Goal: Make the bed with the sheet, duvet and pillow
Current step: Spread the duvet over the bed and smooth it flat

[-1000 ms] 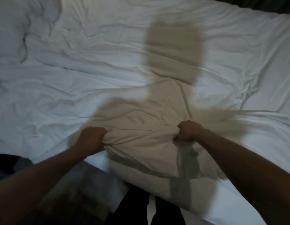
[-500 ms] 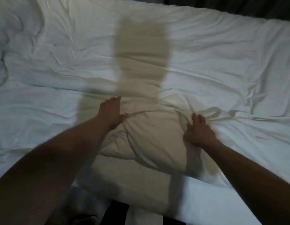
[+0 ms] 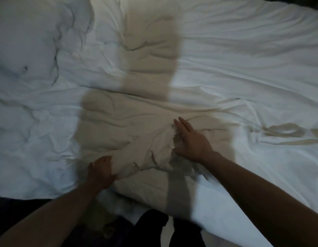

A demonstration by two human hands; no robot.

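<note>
Fingers (image 3: 181, 125) of the right hand (image 3: 190, 141) are lying straight, pressing flat on the duvet (image 3: 243, 59). Left hand (image 3: 101, 172) is curling round a bunched fold (image 3: 147, 155) at the duvet's near edge, gripping it. The duvet is covering the whole bed, wrinkled, with the person's shadow across its middle. Judgement: smoothing outward from the fold while pulling the edge taut should flatten it; tugging hard risks new creases.

bare forearms (image 3: 261, 189), dark trousers (image 3: 153, 227)
</note>
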